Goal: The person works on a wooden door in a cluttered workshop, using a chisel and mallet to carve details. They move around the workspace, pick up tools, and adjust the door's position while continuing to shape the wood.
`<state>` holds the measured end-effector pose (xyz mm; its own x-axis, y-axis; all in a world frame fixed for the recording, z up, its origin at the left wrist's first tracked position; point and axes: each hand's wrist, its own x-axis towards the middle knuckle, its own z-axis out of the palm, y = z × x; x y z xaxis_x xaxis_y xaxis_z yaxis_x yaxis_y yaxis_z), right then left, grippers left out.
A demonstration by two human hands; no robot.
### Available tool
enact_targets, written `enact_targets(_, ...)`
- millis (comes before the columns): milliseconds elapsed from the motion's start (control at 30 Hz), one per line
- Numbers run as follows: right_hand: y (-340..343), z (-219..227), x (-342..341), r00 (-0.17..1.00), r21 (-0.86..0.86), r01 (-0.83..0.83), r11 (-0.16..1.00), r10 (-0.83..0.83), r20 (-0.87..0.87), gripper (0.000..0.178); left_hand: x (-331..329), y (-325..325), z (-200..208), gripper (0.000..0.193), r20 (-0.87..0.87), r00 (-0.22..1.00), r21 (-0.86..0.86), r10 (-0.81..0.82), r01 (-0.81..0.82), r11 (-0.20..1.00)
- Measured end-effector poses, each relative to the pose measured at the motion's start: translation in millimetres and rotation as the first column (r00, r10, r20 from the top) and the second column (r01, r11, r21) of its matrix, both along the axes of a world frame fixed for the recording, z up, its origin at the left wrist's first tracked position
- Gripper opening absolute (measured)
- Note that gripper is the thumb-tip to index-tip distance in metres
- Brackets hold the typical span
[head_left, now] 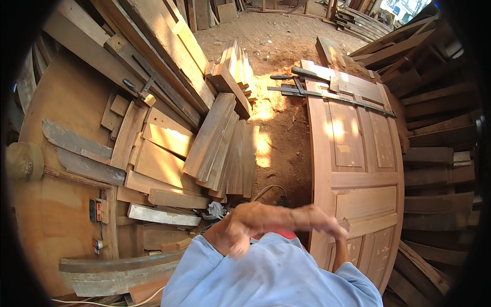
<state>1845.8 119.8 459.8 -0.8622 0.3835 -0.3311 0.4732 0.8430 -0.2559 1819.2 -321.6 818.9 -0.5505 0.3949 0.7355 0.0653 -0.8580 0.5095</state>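
My bare arms are folded across my front, over a light blue shirt (266, 271). At the left end, beside my left arm, a blurred hand that appears to be my right hand (239, 235) has its fingers hanging down. What appears to be my left hand (319, 219) lies at the other end, by my right forearm, its fingers not clear. I see no tool in either. Close by on the right lies a panelled wooden door (353, 180), with a long dark bar clamp (353, 101) across its far end.
Stacked boards (212, 143) and short planks (161, 158) crowd the left, with another clamp (140, 91) among them. A red-and-black tool (95, 210) rests on a plywood sheet (46, 230). Timber piles (434, 174) line the right. Sawdusty ground (286, 133) runs between.
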Motion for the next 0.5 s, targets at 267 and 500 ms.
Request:
enact_targets(267,-43,7,-73,0.961,0.085,0.080,0.993,-0.100,0.260,0.072,-104,-1,96,0.082,-0.389,0.921,0.111,-0.032,0.081,0.991)
enact_targets(500,-29,49,-121,0.895,-0.109,-0.055,0.993,0.097,0.436,0.053,-170,-30,-31,0.025,0.354,0.730,-0.046,0.584,-0.610,0.791)
